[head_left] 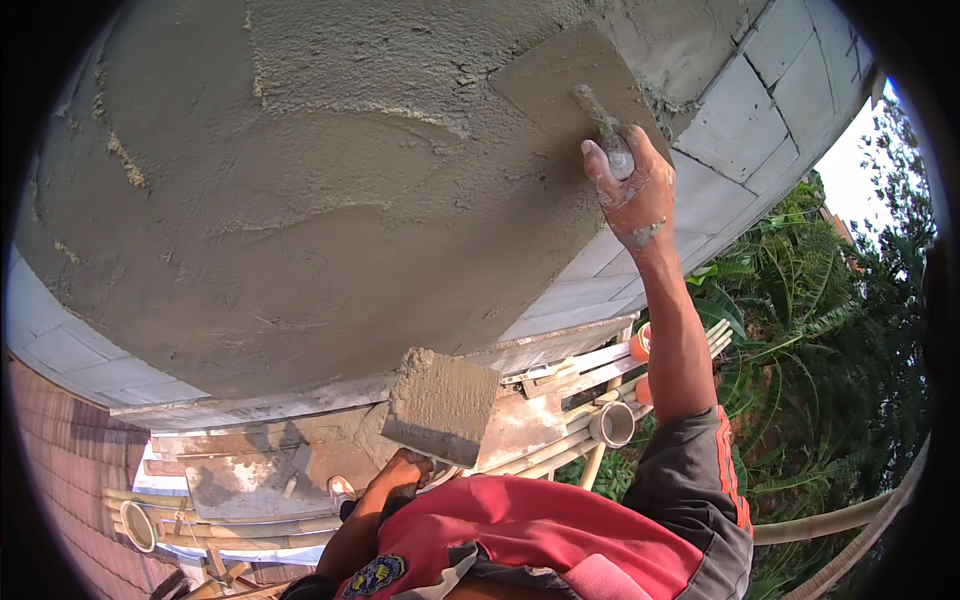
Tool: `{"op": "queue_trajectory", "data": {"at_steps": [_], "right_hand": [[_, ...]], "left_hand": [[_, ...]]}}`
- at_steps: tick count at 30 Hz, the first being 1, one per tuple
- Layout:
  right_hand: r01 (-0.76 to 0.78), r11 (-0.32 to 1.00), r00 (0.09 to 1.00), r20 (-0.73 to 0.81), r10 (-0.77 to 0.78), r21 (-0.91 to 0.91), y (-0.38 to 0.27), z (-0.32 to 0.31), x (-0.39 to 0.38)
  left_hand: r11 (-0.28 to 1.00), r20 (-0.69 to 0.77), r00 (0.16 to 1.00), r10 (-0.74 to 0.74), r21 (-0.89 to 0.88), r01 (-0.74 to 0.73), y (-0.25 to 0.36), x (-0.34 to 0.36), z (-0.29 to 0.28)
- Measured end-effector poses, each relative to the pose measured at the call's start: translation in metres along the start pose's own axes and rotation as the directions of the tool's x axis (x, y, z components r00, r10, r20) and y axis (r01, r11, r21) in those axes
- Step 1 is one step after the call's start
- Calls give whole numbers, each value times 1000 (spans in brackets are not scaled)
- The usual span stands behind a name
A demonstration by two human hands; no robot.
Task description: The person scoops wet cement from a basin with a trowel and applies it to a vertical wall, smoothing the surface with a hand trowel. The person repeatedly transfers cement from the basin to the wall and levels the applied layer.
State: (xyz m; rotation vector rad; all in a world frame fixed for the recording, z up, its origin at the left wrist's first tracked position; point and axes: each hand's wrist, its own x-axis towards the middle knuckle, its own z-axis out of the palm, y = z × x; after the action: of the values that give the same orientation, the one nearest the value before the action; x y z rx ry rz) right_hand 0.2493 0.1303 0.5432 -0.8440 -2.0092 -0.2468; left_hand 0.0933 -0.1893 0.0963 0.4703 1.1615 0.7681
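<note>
Wall (590,275): pale blocks (735,125), mostly under wet plaster (300,280). Float (545,80) against it, upper right, my right hand (640,190) wrapped round the handle (594,104). Rough-faced board (445,400) below, seemingly gripped from underneath by my left hand (412,470), partly hidden.

Pale grey blockwork (735,120), upper right; brown tiled roof (75,465), lower left; bamboo poles (290,527); green foliage (790,300); bright sky (853,190).

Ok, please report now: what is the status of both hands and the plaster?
Right hand gripping the flat trowel at the plaster. Left hand holding a mortar-covered board. Plaster partly rough, blocks bare at right. Nothing seen blocking the trowel.
</note>
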Motion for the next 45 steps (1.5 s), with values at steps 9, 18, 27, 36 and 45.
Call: {"op": "queue_trajectory", "data": {"at_steps": [9,18,27,36,45], "right_hand": [[-255,961,960,150,238,108,126,-42,7],[-592,268,611,207,764,760,234,38,-224],[-803,-404,-194,450,872,438,94,205,-597],[-880,-407,-475,433,766,-245,-99,387,-979],[-858,-465,-503,528,684,-216,-164,524,-1062]], "left_hand": [[986,39,998,58,155,-64,21,25,2],[983,-57,998,10,184,1,-5,42,-32],[751,-233,924,-302,539,381,-132,87,-126],[186,-349,937,-38,918,349,-272,287,-210],[229,-459,837,-298,817,530,-285,245,-340]]}}
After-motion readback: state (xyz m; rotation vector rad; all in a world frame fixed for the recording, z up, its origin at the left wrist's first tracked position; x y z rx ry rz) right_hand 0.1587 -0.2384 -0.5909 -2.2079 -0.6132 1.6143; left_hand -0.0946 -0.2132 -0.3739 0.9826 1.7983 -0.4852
